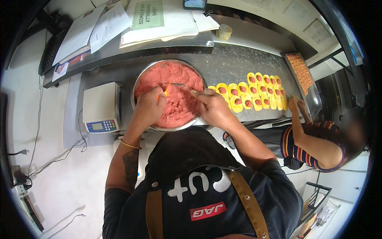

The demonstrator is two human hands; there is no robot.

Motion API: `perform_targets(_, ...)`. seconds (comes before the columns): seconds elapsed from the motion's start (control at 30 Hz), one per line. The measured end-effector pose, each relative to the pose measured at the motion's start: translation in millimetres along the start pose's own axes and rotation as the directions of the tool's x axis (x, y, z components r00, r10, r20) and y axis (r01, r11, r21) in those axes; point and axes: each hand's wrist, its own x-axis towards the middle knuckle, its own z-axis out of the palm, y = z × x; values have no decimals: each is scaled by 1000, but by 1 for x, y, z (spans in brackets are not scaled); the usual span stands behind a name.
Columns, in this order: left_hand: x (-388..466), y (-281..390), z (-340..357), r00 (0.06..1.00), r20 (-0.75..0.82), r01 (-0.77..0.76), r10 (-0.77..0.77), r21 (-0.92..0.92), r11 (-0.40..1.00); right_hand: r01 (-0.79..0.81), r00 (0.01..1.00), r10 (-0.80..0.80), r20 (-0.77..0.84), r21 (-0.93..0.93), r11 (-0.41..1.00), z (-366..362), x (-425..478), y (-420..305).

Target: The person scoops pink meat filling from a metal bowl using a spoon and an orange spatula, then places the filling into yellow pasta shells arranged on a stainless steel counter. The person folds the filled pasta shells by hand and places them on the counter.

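Over a wide steel bowl filled with pink ground meat, both of my hands work close together. My left hand pinches a small orange-yellow piece, whose exact kind is hard to make out. In my right hand is a thin, curved metal utensil, its far end at the orange-yellow piece. To the right of the bowl, yellow wrappers lie in rows on the dark worktop, many with a lump of meat on them.
A digital scale stands left of the bowl. Papers and folders cover a raised shelf behind it. At right, a co-worker's hands are at the wrapper rows, near a metal tray of filled pieces. Cables hang at left.
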Motion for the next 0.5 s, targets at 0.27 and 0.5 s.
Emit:
perform_targets(0.27, -7, 19, -8, 985, 143, -131, 101, 223, 966, 70, 979, -12, 201, -285, 956, -6, 8, 6)
perform_targets(0.5, -6, 1, 4, 994, 76, 85, -82, -29, 996, -403, 915, 361, 182, 475, 782, 24, -20, 28)
